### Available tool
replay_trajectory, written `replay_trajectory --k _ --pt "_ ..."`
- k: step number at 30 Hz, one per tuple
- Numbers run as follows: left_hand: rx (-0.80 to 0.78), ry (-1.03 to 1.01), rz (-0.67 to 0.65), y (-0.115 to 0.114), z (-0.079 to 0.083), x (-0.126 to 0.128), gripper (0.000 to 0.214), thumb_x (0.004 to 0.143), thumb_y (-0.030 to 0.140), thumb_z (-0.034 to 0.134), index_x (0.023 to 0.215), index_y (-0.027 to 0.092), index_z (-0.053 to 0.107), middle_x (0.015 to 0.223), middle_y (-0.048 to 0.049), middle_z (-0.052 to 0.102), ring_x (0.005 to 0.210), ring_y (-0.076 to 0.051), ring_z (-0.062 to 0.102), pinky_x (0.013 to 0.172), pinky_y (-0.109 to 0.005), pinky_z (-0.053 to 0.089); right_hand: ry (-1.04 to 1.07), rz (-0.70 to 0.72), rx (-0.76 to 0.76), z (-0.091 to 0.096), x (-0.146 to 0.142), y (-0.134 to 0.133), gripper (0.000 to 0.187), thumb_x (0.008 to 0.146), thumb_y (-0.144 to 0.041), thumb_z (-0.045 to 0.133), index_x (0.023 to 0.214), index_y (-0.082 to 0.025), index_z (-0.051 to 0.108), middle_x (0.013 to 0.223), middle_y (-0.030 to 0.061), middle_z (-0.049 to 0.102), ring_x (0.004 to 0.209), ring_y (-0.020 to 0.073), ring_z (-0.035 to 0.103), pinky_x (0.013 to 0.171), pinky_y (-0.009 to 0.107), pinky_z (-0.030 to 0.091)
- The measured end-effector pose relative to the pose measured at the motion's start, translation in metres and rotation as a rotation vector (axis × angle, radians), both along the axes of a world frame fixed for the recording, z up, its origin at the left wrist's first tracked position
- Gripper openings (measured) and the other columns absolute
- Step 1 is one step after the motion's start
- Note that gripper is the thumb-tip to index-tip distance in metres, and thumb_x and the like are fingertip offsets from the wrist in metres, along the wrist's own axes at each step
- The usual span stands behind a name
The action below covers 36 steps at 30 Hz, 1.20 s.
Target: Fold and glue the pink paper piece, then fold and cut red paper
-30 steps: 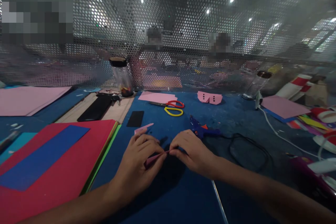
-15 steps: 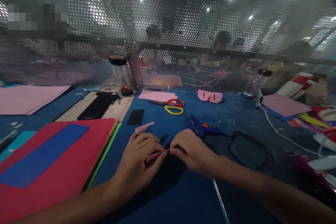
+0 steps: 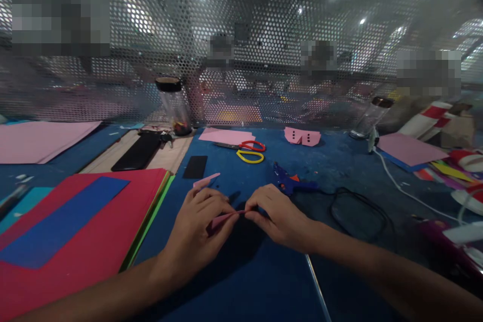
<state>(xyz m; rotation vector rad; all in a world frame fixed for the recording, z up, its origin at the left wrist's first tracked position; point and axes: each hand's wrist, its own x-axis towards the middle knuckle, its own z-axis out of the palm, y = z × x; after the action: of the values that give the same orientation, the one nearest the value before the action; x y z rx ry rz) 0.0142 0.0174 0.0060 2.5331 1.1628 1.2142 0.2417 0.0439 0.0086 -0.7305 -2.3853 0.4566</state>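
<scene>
The left hand (image 3: 206,217) and right hand (image 3: 278,217) pinch pink paper (image 3: 222,220) left of the blue glue gun (image 3: 290,184), a black-dotted cutout (image 3: 301,137) beyond it.

It looks like a craft workshop — scissors (image 3: 239,148), a glue gun (image 3: 289,184) and coloured paper (image 3: 94,241) on a blue worktable (image 3: 243,178).

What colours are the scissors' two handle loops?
Scissors: one loop red, one yellow; head view.
</scene>
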Motion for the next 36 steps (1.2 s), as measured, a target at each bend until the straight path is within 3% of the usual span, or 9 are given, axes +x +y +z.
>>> replay_trajectory --k 10,18,26,36 --pt "-0.032 -0.003 -0.038 -0.0022 0.0003 0.001 0.014 0.09 0.011 0.065 0.087 0.025 0.064 0.083 0.0025 0.071 0.094 -0.022 0.064 0.099 -0.045 0.038 -0.011 0.026 0.05 -0.003 0.0014 0.002 0.014 0.106 -0.025 0.049 0.096 -0.02 0.058 0.092 0.0046 0.068 0.087 0.0194 0.058 0.085 0.036 0.041" --pt "-0.019 -0.002 -0.04 -0.0024 0.0001 0.0004 0.014 0.091 0.011 0.063 0.087 0.024 0.063 0.083 0.0022 0.072 0.093 -0.022 0.065 0.098 -0.043 0.038 -0.024 -0.009 0.007 -0.0017 0.0006 0.0015 0.015 0.104 -0.029 0.053 0.097 -0.019 0.061 0.095 0.0039 0.07 0.09 0.0191 0.06 0.089 0.036 0.041" --pt "-0.035 -0.007 -0.045 -0.0027 0.0003 0.0006 0.014 0.091 0.011 0.063 0.087 0.023 0.063 0.082 0.0024 0.071 0.093 -0.021 0.064 0.097 -0.043 0.037 -0.01 0.05 0.05 -0.0066 0.0023 0.004 0.013 0.105 -0.024 0.05 0.097 -0.019 0.059 0.09 0.0019 0.07 0.085 0.0176 0.061 0.092 0.038 0.039" --pt "-0.03 -0.011 -0.056 -0.0026 -0.0006 0.0015 0.014 0.092 0.011 0.062 0.088 0.024 0.063 0.082 0.0023 0.071 0.093 -0.021 0.063 0.096 -0.042 0.038 0.027 0.024 0.029 0.0005 0.0007 -0.0012 0.011 0.102 -0.029 0.059 0.106 -0.02 0.062 0.102 0.0041 0.073 0.098 0.0194 0.063 0.091 0.036 0.04"
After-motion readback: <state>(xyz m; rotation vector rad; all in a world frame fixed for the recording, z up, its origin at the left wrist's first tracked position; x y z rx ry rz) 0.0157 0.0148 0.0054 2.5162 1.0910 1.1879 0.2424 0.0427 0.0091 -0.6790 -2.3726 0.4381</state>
